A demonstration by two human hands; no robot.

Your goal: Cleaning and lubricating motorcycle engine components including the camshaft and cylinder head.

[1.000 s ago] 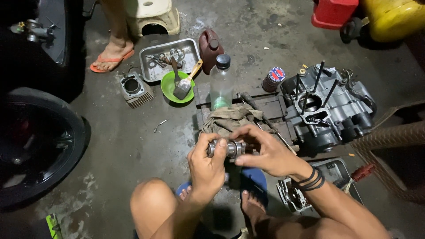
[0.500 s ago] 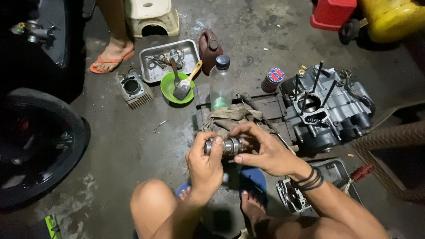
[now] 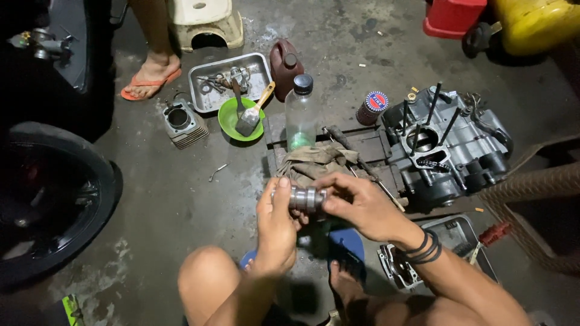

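Above the blue sandal [image 3: 346,246], both hands are gripping a ringed metal cylinder [image 3: 304,198]: left hand [image 3: 276,224] wrapping its near end, right hand [image 3: 357,204] pinching the far end; engine block [image 3: 447,147] lying nearby on the right

Your left hand [image 3: 275,226] and right hand [image 3: 362,205] close together on a grey ribbed metal cylinder [image 3: 304,198], each grip at one end. Just beyond it a rag [image 3: 317,160] lies on the concrete floor [image 3: 181,199], by a clear plastic bottle [image 3: 300,115]. To your right sits an engine case [image 3: 450,148]; farther off, a green bowl [image 3: 232,121] and metal tray [image 3: 211,72].
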